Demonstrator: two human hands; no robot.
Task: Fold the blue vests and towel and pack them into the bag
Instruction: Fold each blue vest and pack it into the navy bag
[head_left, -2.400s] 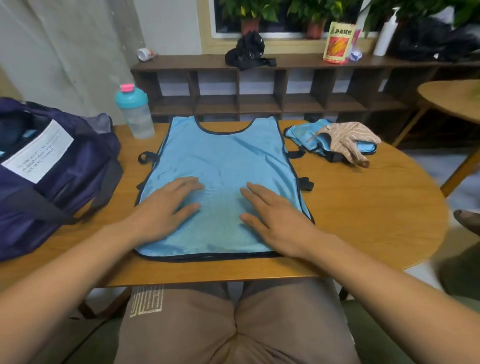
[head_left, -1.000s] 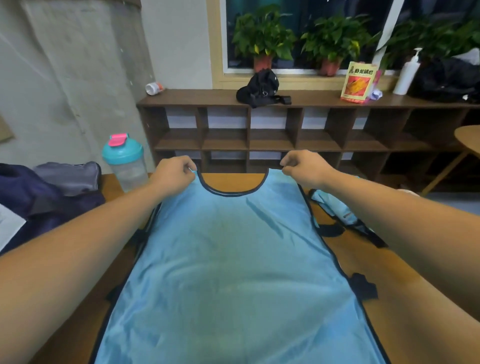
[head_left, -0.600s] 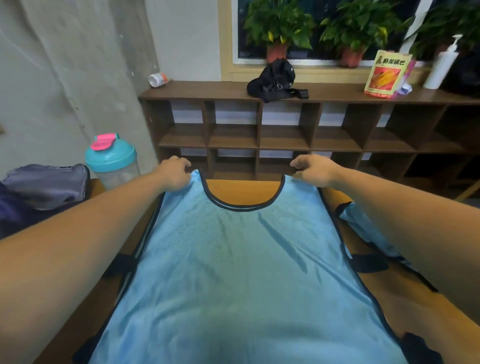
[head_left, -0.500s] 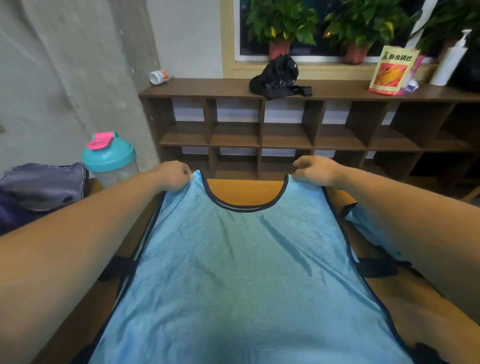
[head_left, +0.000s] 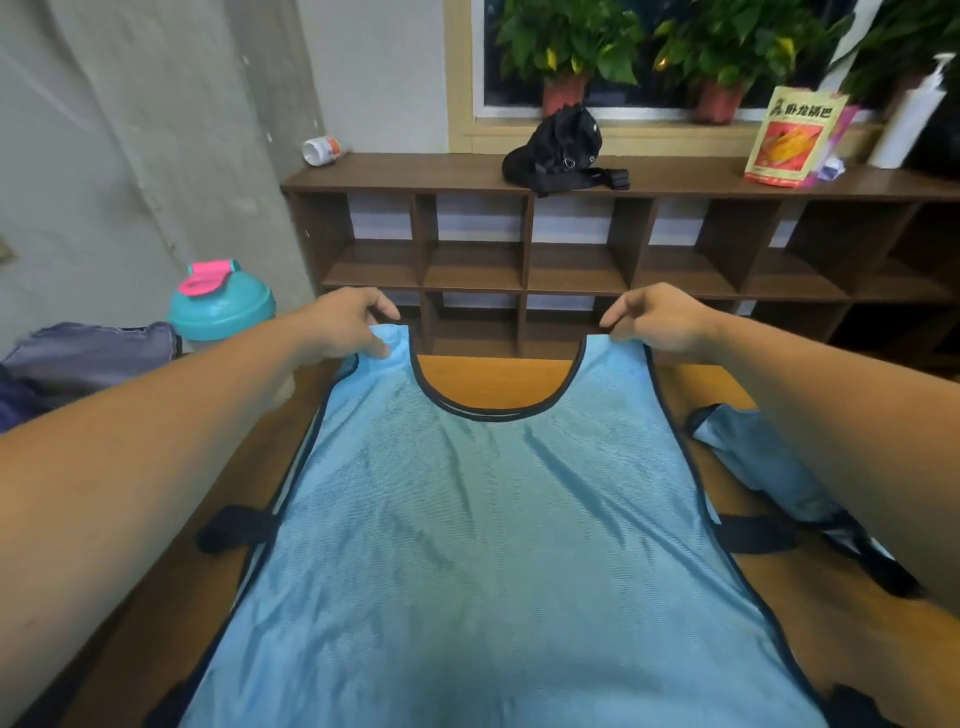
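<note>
On my feed the left hand's fingers (head_left: 382, 310) are curled over the far edge of one shoulder strap, with the thumb pressed on the cloth from the near side, so the left hand (head_left: 345, 325) pinches that strap. The right hand (head_left: 662, 322) does the same at the other strap: its fingertips (head_left: 615, 318) are bunched on the top corner, clamped on the fabric. Both hands sit level at the 12 o'clock end of the vest (head_left: 493, 545), one either side of the neck scoop, and neither is nearer than the other. From the fingers the vest runs straight back toward me. Its long axis lies 12 to 6, and the body is spread on the table (head_left: 493, 376) with a few soft creases near the neck. The hem is out of frame at 6 o'clock. I judge the next move to be a fold along that axis, carrying the straps from 12 down toward 6, and it needs both hands to travel evenly so the edges stay square. Further out, a second vest (head_left: 753, 462) lies crumpled at about 4 o'clock from the right hand, partly under that forearm. The bag (head_left: 88, 353) sits at 9 o'clock from the left hand, beside a bottle (head_left: 221, 306). I cannot find the towel in this view.
</note>
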